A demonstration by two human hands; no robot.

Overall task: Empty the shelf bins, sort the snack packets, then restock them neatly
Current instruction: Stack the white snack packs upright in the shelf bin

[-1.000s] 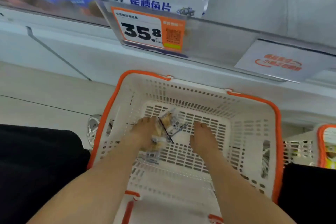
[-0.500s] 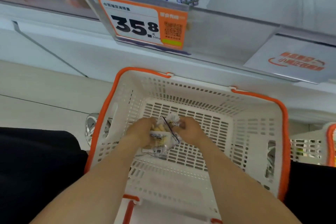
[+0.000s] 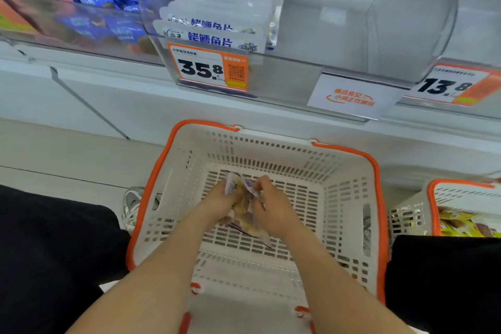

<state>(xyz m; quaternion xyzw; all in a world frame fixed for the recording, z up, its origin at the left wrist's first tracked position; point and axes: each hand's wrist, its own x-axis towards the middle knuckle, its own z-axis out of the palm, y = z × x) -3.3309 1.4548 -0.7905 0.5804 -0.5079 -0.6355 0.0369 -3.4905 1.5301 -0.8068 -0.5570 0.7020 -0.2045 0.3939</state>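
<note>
Plastic snack packets point(image 3: 242, 207), clear and crinkled, are gripped by left hand point(image 3: 220, 204) and right hand point(image 3: 274, 209) at centre frame, inside a slotted white, orange-rimmed basket point(image 3: 344, 198); price tag point(image 3: 208, 68) above is marked 35.8.

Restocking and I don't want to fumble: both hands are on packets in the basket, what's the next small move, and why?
Probably lift the snack packets straight up out of the basket. The left hand and right hand grip them between them, the visible basket floor is otherwise bare, and the clear bin above looks empty.
</note>
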